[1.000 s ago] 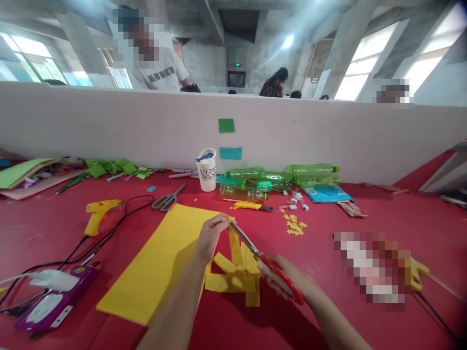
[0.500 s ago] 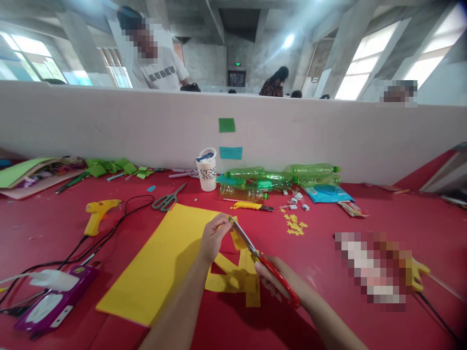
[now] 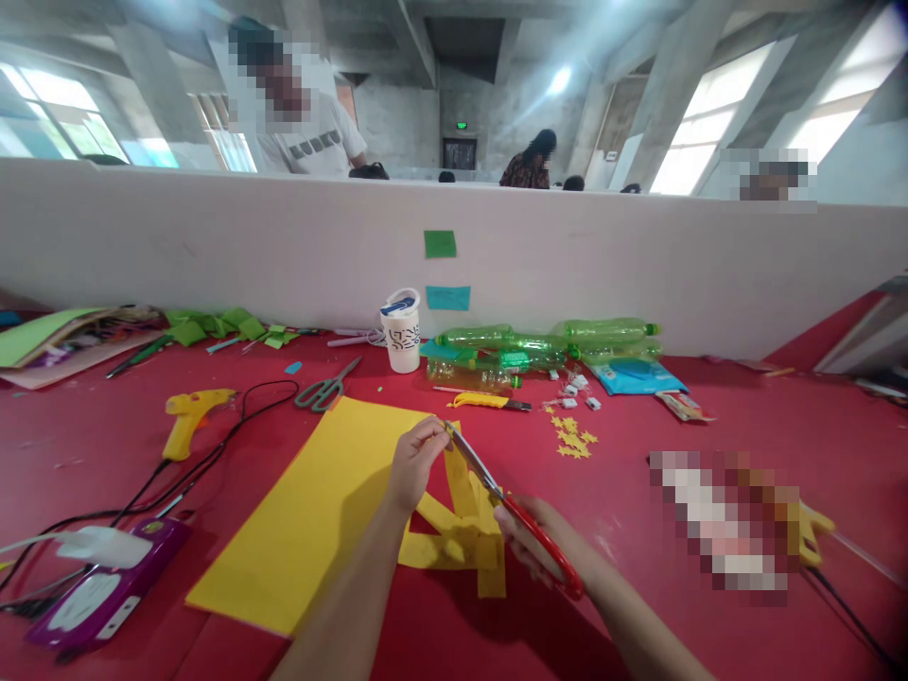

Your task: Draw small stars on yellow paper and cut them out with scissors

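Note:
My right hand [image 3: 532,537] is wrapped round the red handles of a pair of scissors [image 3: 540,539]. Their blades point up and left to the fingertips of my left hand [image 3: 418,462]. Those fingers are pinched on a small yellow paper piece [image 3: 449,430], mostly hidden by fingers and blades. Beneath the blades, several yellow paper strips [image 3: 440,550] lie crossed over one another on the red table. To the left a large yellow sheet [image 3: 284,530] lies flat, partly under my left forearm. Small yellow paper stars [image 3: 573,437] lie in a group right of the scissors.
A yellow utility knife [image 3: 486,401], green plastic bottles [image 3: 539,348] and a white cup [image 3: 402,336] stand or lie behind. Grey-handled scissors [image 3: 326,390], a glue gun [image 3: 185,416] with its cable and a purple power strip [image 3: 113,586] are at left. A white partition [image 3: 284,246] closes the back.
A yellow strip below the blades has shifted and now shows longer, slanting down from near my left fingertips. Both hands and the scissors have hardly moved.

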`<state>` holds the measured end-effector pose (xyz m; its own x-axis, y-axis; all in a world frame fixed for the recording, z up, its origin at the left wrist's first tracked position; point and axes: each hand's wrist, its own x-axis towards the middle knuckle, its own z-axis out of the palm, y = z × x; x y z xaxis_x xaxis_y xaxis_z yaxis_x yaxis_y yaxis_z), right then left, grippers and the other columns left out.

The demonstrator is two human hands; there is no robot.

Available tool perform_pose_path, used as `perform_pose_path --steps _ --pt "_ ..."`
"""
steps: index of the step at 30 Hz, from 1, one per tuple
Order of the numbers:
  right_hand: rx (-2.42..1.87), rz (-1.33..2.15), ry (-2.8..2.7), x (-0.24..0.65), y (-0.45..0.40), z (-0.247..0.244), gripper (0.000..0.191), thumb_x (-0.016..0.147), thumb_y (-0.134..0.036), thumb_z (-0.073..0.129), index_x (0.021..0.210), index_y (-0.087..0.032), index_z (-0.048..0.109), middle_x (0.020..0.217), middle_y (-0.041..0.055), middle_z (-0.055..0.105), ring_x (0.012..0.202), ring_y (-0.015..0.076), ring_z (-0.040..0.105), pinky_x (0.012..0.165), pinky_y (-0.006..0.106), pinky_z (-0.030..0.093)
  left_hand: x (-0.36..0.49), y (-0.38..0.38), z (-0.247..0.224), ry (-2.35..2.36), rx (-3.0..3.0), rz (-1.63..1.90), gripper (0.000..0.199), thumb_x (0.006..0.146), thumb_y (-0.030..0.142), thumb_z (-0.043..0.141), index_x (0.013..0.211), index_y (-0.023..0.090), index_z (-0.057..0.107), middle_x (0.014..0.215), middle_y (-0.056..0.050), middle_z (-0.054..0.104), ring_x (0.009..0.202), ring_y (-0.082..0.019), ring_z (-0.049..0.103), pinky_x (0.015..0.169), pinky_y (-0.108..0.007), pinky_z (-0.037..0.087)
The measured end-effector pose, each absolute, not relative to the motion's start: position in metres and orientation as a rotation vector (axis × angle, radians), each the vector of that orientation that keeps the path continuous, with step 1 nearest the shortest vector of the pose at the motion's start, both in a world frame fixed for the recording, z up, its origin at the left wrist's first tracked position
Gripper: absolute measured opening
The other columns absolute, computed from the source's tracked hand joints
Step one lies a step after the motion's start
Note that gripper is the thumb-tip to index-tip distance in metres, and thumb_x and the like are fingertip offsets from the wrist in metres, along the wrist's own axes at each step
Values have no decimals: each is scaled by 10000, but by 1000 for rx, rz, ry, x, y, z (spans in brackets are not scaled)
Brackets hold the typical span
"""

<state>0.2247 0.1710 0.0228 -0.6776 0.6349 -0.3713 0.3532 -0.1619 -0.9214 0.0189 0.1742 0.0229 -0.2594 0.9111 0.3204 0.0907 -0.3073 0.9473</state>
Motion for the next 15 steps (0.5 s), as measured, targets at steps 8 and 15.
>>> perform_pose_path --steps 8,15 --pt "-1247 1904 -1849 219 169 20 446 785 -628 444 664 -207 360 428 -90 360 285 46 316 285 172 271 19 177 18 1268 1311 1675 229 785 229 526 562 182 554 648 -11 498 688 -167 471 685 -270 346" --pt "-1239 1672 -1684 220 179 15 411 743 -566 552 660 -209 367 372 -107 339 270 54 322 290 172 267 22 179 12 1258 1228 1474 218 775 233 510 568 179 550 610 7 509 653 -151 460 682 -259 343"
